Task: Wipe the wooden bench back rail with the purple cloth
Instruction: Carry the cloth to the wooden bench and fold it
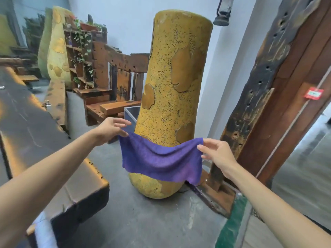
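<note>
— Where is the purple cloth (161,159)?
— Stretched in the air between both hands, in front of the tall yellow speckled column (172,86), well short of the wooden bench (114,90) and its back rail (125,60) at the far wall.
— How is each grip?
— The left hand (111,128) pinches the cloth's upper left corner with thumb and fingertip, other fingers spread. The right hand (217,154) pinches the upper right corner the same way.
</note>
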Available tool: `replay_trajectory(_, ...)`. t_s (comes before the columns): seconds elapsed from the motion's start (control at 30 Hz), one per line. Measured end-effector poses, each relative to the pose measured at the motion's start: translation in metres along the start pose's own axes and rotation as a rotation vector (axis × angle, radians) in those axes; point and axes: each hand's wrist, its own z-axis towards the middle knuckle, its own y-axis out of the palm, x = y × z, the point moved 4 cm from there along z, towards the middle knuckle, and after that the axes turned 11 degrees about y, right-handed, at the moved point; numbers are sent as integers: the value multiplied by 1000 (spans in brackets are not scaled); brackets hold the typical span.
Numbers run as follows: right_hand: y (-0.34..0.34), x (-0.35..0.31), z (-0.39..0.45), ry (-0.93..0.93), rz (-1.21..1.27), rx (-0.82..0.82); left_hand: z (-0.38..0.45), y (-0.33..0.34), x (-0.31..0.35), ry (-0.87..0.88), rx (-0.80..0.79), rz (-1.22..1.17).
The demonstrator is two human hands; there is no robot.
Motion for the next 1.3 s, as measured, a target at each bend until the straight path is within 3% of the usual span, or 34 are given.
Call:
replay_trajectory(0.13,4,-14,60,-139,-148,43,48,0,6,257,-125,623)
replay_trajectory(0.23,17,-17,108,-206,-181,72,81,-7,1,335,-72,813)
replay_trajectory(0.33,37,-22,160,-206,-123,104,107,-32,-22,266,45,737)
replay_trajectory(0.53,108,-52,252,-345,-81,287,165,-92,-86,99,472,190)
replay_trajectory(0.6,147,-67,289,-370,-55,212,196,-109,-104,10,613,-18)
replay_trajectory(0.67,188,-84,329,-370,-29,110,231,-130,-119,-35,713,-82)
replay_trajectory(0.87,301,-133,454,-388,42,-90,309,-195,-132,179,806,419)
replay_trajectory(1.0,375,-152,533,-347,-25,-259,362,-252,-133,223,870,632)
replay_trajectory(1.17,454,-170,609,-398,-52,-233,417,-316,-155,190,907,743)
replay_trajectory(1.3,511,-178,668,-385,-16,-130,453,-366,-190,136,1025,691)
